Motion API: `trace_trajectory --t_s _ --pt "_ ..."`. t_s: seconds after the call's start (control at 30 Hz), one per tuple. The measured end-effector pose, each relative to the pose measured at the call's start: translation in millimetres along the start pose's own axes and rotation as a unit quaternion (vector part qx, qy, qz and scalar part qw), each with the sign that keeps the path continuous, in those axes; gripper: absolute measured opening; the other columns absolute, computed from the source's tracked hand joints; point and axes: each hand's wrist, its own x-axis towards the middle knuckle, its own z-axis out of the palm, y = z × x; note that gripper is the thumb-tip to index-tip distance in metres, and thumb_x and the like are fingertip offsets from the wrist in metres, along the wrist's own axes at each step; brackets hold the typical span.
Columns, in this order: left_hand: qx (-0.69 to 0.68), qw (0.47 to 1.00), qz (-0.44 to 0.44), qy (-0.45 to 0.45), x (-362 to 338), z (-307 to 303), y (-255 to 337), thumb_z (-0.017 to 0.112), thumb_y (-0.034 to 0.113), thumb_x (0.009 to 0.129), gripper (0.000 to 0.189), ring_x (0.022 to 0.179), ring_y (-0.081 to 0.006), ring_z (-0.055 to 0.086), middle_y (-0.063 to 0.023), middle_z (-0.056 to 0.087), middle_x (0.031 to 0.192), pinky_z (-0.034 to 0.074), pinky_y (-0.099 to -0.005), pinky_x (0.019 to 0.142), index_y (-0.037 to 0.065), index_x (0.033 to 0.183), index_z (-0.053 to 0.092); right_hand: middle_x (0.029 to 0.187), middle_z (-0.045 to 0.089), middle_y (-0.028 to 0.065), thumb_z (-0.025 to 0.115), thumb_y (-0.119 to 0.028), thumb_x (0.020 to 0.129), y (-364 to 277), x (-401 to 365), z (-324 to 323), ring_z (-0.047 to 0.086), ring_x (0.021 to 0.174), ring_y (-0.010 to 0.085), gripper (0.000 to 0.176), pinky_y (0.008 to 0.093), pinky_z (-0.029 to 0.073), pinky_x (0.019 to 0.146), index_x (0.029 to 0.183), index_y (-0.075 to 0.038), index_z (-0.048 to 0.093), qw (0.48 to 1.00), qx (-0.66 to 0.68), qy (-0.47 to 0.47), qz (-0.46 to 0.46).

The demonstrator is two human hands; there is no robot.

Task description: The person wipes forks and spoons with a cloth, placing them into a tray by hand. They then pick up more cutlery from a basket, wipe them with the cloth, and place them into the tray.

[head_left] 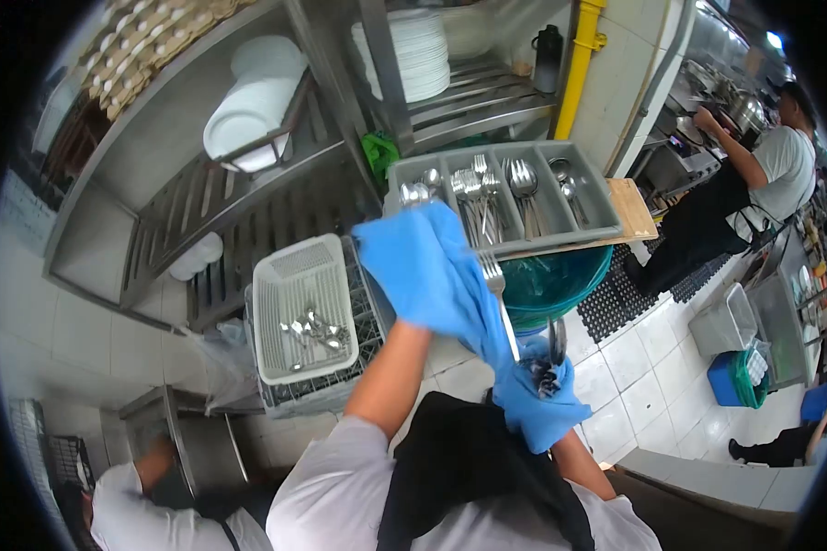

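Note:
A blue cloth (423, 262) covers my left hand, whose fingers are hidden; the forearm comes up from below. The same blue stretches across to my right hand (538, 399), which is wrapped in it and closed round several pieces of cutlery (551, 363). One fork (498, 298) slants up between the hands, tines at the top. Beyond them, a grey divided tray (413, 225) holds forks and spoons sorted by compartment. To the left, a pale plastic basket (271, 285) contains several spoons.
Beneath the grey tray stands a green-lined bin (560, 285). Metal shelves at upper left hold white plates (404, 55) and dishes. One co-worker (772, 174) stands at the right, another (156, 514) is at lower left, and part of a third person shows at far right.

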Motion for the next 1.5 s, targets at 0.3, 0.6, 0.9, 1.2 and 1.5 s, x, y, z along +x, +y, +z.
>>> trace_trajectory --t_s 0.3,0.6,0.9,1.2,1.5 --pt "0.201 0.960 -0.127 -0.148 -72.2 62.3 -17.7 0.044 0.038 0.100 0.034 0.082 -0.0169 0.057 -0.0064 0.058 0.089 0.049 -0.0309 0.077 0.006 0.100 0.056 0.098 0.062 0.0058 0.070 -0.004 0.078 -46.4 5.3 24.5 0.060 0.087 0.0125 0.031 0.0263 0.050 0.076 0.106 -0.001 0.058 0.987 0.141 0.064 0.028" --pt "0.128 0.953 -0.269 -0.049 20.7 -32.7 -87.7 0.040 0.028 0.101 0.032 0.072 -0.0143 0.055 -0.0051 0.058 0.077 0.046 -0.0272 0.067 0.006 0.087 0.059 0.081 0.068 0.0039 0.059 -0.018 0.089 28.8 28.5 3.7 0.065 0.069 0.0209 0.010 0.0309 0.050 0.061 0.090 -0.010 0.064 0.997 0.071 0.001 0.011" --pt "0.599 0.783 -0.035 -0.165 -63.6 -10.5 -101.8 0.046 0.020 0.095 0.024 0.087 -0.0254 0.055 -0.0143 0.059 0.087 0.044 -0.0365 0.081 0.002 0.091 0.061 0.083 0.066 0.0102 0.064 -0.027 0.076 52.8 33.5 1.6 0.065 0.079 0.0299 0.020 0.0377 0.050 0.067 0.088 -0.012 0.066 0.951 -0.297 0.036 -0.084" --pt "0.797 0.547 0.244 -0.074 -48.6 9.7 -69.9 0.057 0.008 0.076 0.003 0.075 -0.0305 0.053 -0.0105 0.056 0.081 0.035 -0.0432 0.063 0.006 0.075 0.056 0.073 0.066 0.0066 0.066 -0.029 0.078 44.1 26.4 10.1 0.063 0.061 0.0229 0.023 0.0362 0.050 0.056 0.091 -0.009 0.068 0.957 -0.266 0.034 -0.106" --pt "0.019 0.991 -0.128 -0.039 -29.3 4.1 -70.8 0.045 0.029 0.100 0.019 0.062 -0.0086 0.041 0.0035 0.035 0.071 0.040 -0.0275 0.061 0.014 0.088 0.046 0.077 0.061 0.0030 0.064 -0.015 0.081 -10.4 21.6 24.4 0.060 0.068 0.0175 0.016 0.0318 0.048 0.063 0.093 -0.005 0.061 0.993 -0.070 0.048 -0.078"
